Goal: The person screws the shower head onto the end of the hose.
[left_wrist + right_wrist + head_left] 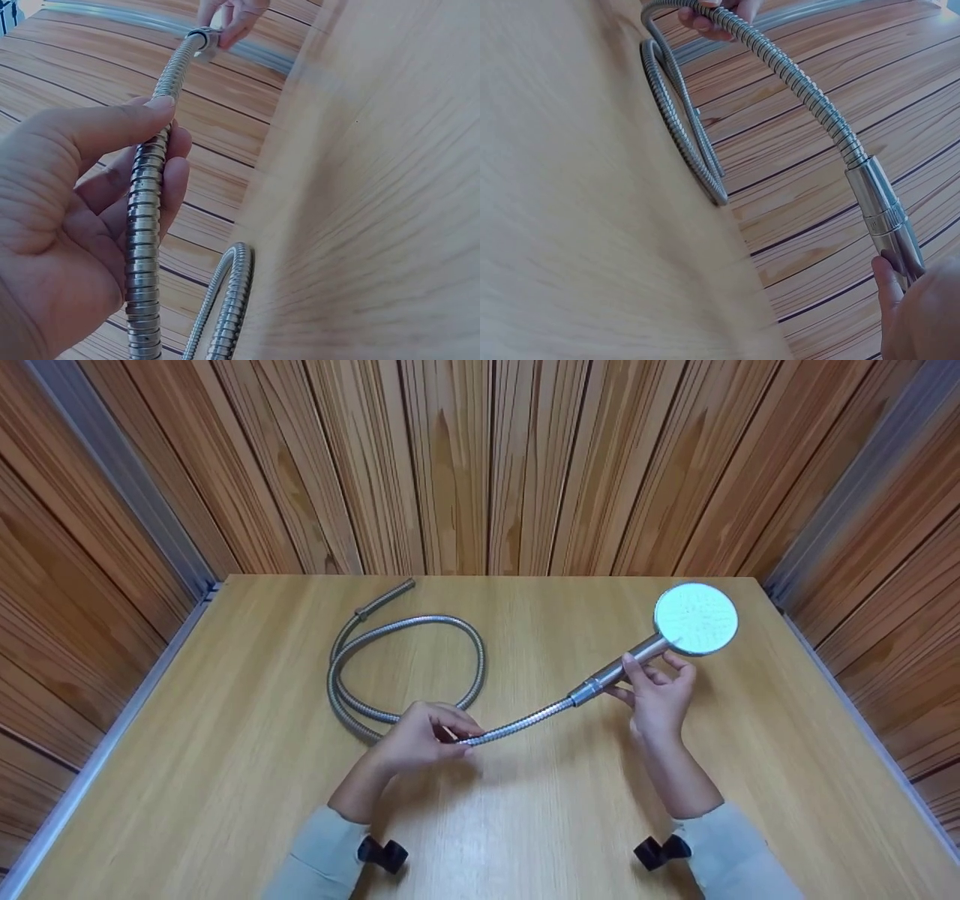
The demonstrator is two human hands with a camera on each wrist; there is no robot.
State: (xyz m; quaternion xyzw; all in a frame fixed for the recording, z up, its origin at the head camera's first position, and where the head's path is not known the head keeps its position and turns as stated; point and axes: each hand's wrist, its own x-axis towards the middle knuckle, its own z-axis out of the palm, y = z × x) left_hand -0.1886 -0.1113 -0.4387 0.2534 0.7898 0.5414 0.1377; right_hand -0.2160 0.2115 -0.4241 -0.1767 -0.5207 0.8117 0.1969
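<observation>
A handheld shower head (696,619) with a round pale face and a chrome handle (900,247) is held up at the right by my right hand (660,697), thumb and fingers gripping the handle. From the handle's end runs a ribbed metal shower hose (525,723), joined to it by a smooth collar (583,691). My left hand (420,739) pinches this hose between thumb and fingers, as the left wrist view shows closely at the hose (144,225). Beyond the left hand the hose lies looped on the table, its free end toward the back edge.
The wooden table (555,825) has metal rails along its left and right sides. Wood-plank walls (457,465) stand behind and at both sides. Black wrist cameras sit at both pale sleeves (322,855).
</observation>
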